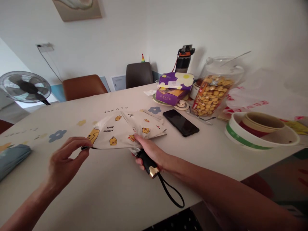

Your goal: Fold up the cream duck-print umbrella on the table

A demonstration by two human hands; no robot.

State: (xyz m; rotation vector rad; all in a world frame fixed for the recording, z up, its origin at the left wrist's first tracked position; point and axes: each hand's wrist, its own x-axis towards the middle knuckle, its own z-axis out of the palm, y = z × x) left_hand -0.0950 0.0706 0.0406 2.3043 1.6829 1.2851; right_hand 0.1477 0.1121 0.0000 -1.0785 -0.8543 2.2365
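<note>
A cream folding umbrella (122, 130) printed with yellow ducks lies loosely gathered over the table, its canopy panels spread flat. My right hand (151, 150) is wrapped around the umbrella near the top of its black handle (146, 160), thumb on the fabric. A gold-coloured band and a black wrist strap (172, 195) show at the handle's end. At the left, my left hand (68, 157) pinches the edge of a canopy panel between thumb and fingers, pulling it out to the side.
A black phone (181, 122) lies beyond the umbrella. Farther right stand purple boxes (168, 96), a jar of snacks (214, 89), a dark bottle (184, 61) and a white bowl (250, 141) with a paper cup inside. Blue-grey folded fabric (14, 158) rests at the left edge of the table (96, 199).
</note>
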